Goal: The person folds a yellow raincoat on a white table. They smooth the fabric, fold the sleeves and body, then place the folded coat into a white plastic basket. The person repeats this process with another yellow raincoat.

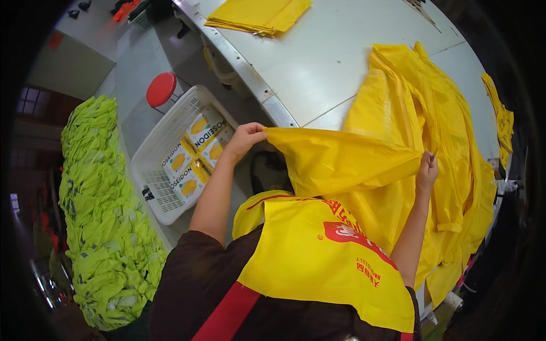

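Note:
A thin, shiny yellow fabric piece point(341, 159) is stretched between my two hands above the table edge, its upper edge fairly straight. My left hand point(248, 140) pinches its left corner between thumb and fingers. At the opposite end, my right hand point(426, 169) is closed on the fabric; a small dark thing shows at its fingertips, too small to name. Under and beyond my right hand, a large crumpled heap of the same yellow fabric point(449, 119) covers the table's right side and hangs over its edge.
A white metal-edged table point(318, 62) carries a flat stack of folded yellow sheets point(259, 16). To the left stand a white plastic basket point(149, 152) with several printed packages point(185, 177), a red round stool point(161, 89) and a long pile of lime-green fabric point(105, 227).

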`<state>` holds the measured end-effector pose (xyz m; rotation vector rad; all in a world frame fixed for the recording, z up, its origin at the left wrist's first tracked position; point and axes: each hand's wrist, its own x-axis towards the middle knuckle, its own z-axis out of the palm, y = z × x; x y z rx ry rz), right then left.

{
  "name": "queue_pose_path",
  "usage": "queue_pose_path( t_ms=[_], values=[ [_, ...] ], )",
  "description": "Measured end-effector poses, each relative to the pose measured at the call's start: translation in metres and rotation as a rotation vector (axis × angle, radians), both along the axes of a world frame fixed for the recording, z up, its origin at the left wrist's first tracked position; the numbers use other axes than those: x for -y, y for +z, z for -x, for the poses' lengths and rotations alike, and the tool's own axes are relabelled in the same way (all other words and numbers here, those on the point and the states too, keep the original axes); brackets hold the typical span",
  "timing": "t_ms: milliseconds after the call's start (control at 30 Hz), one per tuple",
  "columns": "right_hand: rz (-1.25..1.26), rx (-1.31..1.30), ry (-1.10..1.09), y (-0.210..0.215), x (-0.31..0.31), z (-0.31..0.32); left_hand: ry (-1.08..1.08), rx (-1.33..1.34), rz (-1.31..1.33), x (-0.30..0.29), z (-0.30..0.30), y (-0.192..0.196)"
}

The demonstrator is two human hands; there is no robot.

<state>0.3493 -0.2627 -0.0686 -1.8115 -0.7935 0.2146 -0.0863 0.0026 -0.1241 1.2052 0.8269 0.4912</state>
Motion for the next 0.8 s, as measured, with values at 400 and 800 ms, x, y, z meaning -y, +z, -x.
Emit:
queue_pose_path(
  t_ms=[400, 800],
  values=[
    [0.424, 0.585, -0.055, 0.0, 0.009, 0.023, 0.132, 0.27, 0.131, 0.042, -0.041, 0.051],
    [0.31, -0.29, 0.757, 0.099, -0.064, 0.185, -0.112, 0.253, 0.019, 0.092, -0.074, 0.085]
  ],
)
